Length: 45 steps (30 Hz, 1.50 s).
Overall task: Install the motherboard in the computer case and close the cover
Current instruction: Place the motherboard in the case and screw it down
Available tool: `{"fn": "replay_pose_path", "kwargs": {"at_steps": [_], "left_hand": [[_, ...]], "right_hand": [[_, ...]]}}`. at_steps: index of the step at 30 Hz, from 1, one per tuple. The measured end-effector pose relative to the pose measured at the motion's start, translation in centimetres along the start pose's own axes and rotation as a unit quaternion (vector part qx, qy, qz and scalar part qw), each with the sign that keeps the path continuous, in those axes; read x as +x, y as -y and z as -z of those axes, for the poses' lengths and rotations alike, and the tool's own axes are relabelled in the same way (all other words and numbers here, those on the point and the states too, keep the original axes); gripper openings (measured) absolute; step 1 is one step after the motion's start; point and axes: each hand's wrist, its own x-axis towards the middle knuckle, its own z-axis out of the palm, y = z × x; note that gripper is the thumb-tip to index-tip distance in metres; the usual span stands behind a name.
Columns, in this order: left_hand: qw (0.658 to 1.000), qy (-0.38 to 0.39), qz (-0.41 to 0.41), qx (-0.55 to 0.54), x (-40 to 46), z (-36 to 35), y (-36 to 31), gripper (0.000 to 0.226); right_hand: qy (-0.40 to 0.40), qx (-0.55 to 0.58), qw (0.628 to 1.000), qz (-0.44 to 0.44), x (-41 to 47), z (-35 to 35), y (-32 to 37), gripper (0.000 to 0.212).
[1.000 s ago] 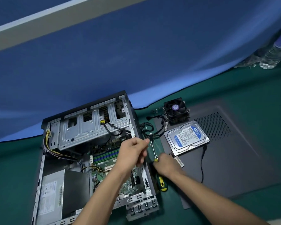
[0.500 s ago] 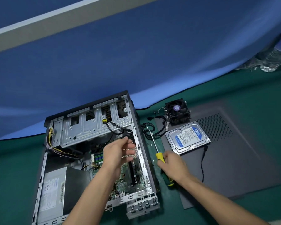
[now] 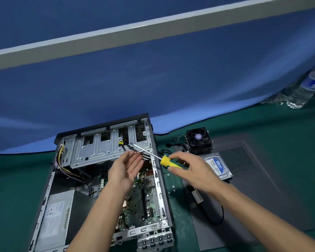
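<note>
Beside right hand [image 3: 195, 171], "WD"-labelled hard drive [image 3: 219, 165]

A repair workbench: green mat [image 3: 262, 120], blue backdrop cloth [image 3: 153, 79], loose hard drive [image 3: 218, 165] and cooler fan [image 3: 198, 138].

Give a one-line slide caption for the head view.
Right hand holds a yellow-handled screwdriver over the open computer case; left hand open above the motherboard.

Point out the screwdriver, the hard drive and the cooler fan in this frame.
screwdriver [image 3: 168, 162]: head view, on its yellow handle, which the right hand [image 3: 195, 171] grips.
hard drive [image 3: 216, 165]: head view, on its blue label.
cooler fan [image 3: 198, 136]: head view, on the purple hub sticker.
</note>
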Motion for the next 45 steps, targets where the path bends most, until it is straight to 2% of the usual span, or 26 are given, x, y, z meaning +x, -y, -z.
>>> {"fn": "replay_pose_path", "kwargs": {"at_steps": [4,12,17,25,28,30,32,35,38,42,45], "left_hand": [[0.998,-0.003,0.022,-0.063,0.0,0.8,-0.3,0.017],[0.988,-0.017,0.055,-0.146,0.2,3.0,-0.7,0.018],[0.986,0.010,0.066,-0.152,0.5,4.2,-1.0,0.020],[0.985,0.025,0.080,-0.149,1.2,6.9,-1.9,0.017],[0.988,0.008,0.073,-0.134,1.3,7.6,-1.6,0.016],[0.988,0.003,0.081,-0.135,1.4,8.0,-1.2,0.016],[0.985,-0.002,0.095,-0.144,1.5,8.5,-1.1,0.014],[0.978,-0.015,0.118,-0.170,2.0,9.2,-1.0,0.012],[0.969,-0.019,0.155,-0.190,2.4,9.5,-0.6,0.011],[0.965,-0.031,0.203,-0.166,3.3,9.4,0.6,0.012],[0.962,-0.029,0.231,-0.139,4.0,9.4,1.3,0.013]], "right_hand": [[0.005,-0.059,0.998,0.007,0.8,0.3,0.8,0.034],[0.012,-0.098,0.995,0.017,2.1,-0.2,1.8,0.025],[0.020,-0.122,0.992,0.021,2.3,-1.1,3.2,0.031],[0.033,-0.171,0.985,-0.021,2.5,-2.9,6.2,0.033],[0.052,-0.180,0.980,-0.062,3.3,-3.1,7.7,0.027],[0.063,-0.169,0.980,-0.086,4.0,-3.3,8.8,0.017],[0.053,-0.084,0.989,-0.114,4.5,-3.5,9.8,0.008],[-0.015,0.052,0.990,-0.132,4.7,-4.1,11.3,0.009],[-0.057,0.021,0.992,-0.108,4.3,-5.7,12.2,0.015],[-0.066,-0.073,0.989,-0.112,4.3,-7.5,11.9,0.018],[-0.059,-0.085,0.987,-0.123,4.8,-7.8,11.0,0.018]]}}
